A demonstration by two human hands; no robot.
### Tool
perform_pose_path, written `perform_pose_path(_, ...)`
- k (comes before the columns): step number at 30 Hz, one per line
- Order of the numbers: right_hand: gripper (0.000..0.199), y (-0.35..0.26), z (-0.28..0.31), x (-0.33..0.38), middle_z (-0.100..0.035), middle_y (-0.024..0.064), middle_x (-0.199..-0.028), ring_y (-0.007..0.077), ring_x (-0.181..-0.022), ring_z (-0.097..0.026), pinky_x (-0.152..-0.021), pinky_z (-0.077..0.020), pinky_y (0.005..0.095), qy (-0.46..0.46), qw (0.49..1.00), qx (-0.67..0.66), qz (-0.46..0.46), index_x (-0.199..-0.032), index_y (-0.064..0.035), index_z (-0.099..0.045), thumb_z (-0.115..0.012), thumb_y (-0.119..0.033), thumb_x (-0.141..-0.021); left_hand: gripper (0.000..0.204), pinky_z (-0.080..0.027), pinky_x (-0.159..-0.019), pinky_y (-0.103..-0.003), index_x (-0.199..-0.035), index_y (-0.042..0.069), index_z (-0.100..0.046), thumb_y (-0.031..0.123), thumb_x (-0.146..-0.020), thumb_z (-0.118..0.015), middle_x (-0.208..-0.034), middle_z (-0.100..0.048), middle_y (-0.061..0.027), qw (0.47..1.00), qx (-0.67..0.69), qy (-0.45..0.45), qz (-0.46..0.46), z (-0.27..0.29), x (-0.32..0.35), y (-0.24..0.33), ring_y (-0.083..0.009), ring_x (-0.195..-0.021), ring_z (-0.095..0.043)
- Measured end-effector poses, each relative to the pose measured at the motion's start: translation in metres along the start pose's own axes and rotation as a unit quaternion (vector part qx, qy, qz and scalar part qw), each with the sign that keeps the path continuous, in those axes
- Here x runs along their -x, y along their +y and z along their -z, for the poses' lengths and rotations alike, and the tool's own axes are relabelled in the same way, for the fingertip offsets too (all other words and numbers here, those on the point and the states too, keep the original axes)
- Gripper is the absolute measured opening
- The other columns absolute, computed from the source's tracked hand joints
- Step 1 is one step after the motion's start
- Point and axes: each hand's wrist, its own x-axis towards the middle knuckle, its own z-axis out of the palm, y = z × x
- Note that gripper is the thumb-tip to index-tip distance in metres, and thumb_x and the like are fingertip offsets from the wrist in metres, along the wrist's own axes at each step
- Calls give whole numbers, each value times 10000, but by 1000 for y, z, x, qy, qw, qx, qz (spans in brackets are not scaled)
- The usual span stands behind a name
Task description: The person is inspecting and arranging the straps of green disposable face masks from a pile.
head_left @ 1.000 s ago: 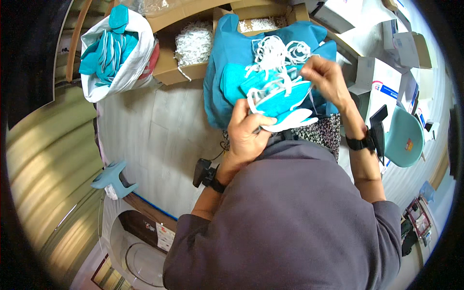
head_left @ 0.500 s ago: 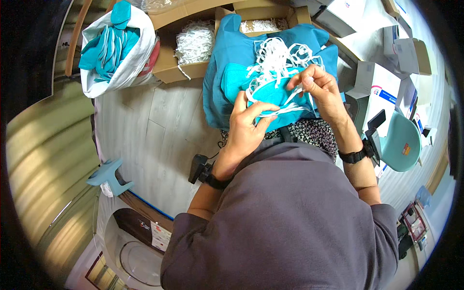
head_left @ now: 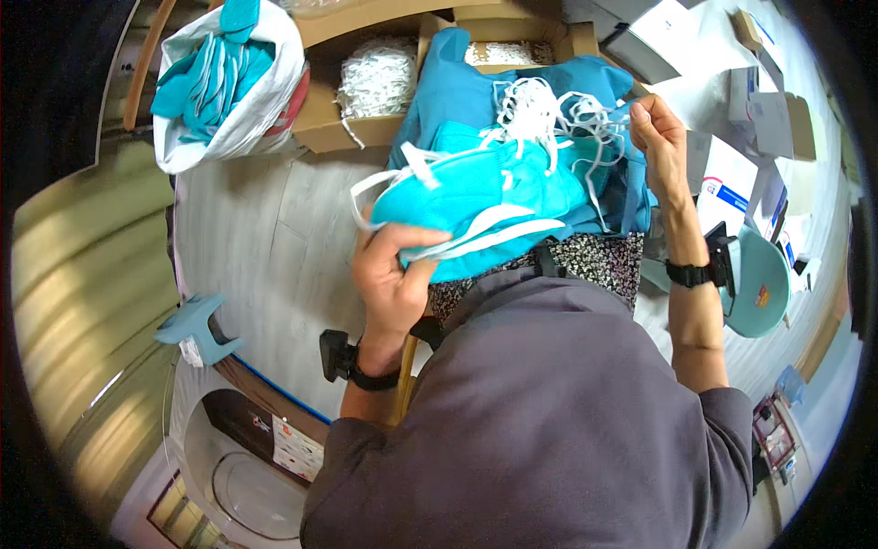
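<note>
My left hand (head_left: 393, 270) grips the edge of a teal fabric face mask (head_left: 439, 192) with white elastic loops, which it holds over the left part of my lap. Under and beside that mask lie more teal masks (head_left: 553, 188) on a dark teal cloth (head_left: 448, 78). A tangle of white elastic straps (head_left: 529, 110) rests on top of them. Raised at the cloth's right edge, my right hand (head_left: 660, 142) has its fingers pinched together. Whatever is between those fingers, if anything, is hidden. Both wrists wear black straps with small devices.
A white bag (head_left: 283, 69) full of teal pieces stands at the far left. Beside it an open cardboard box (head_left: 325, 135) holds white elastic strips (head_left: 377, 78). White cartons (head_left: 654, 41) and a pale green chair (head_left: 764, 284) are on the right, a small blue-grey stool (head_left: 197, 329) at left.
My left hand has moved left and nearer, drawing the mask along. My right hand has parted from it, moving right and farther away.
</note>
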Motion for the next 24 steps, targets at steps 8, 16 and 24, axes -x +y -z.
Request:
perform_pose_path(8,229,-45,-47,22,-633,111,-1237,325,-995,-648,-772,-533,400,-135,826,526,151,-1006,-32,-658,-717,-174,-836,245,-457,-844,-321,-883,81,-717,-69,-689,-715,-1066,-543,-121,990,10,-103,-100,-36,-21,-20,-268,-1004,-571)
perform_pose_path(16,331,-89,-90,36,-658,148,-1008,286,-969,-608,-830,-462,352,-239,886,305,255,-1042,10,-657,-765,-67,-739,167,-469,-758,-314,-910,57,-689,-5,-763,-736,-933,-549,-81,982,67,-159,-82,-58,-20,-30,-218,-884,-570)
perform_pose_path(24,237,-26,-101,60,-625,113,-871,308,-813,-619,-695,-511,379,-184,901,330,214,-938,-55,-693,-760,-40,-710,310,-398,-1014,-426,-999,52,-629,76,-732,-786,-1208,-566,-185,986,-133,47,-86,-71,-5,-45,-346,-1168,-537)
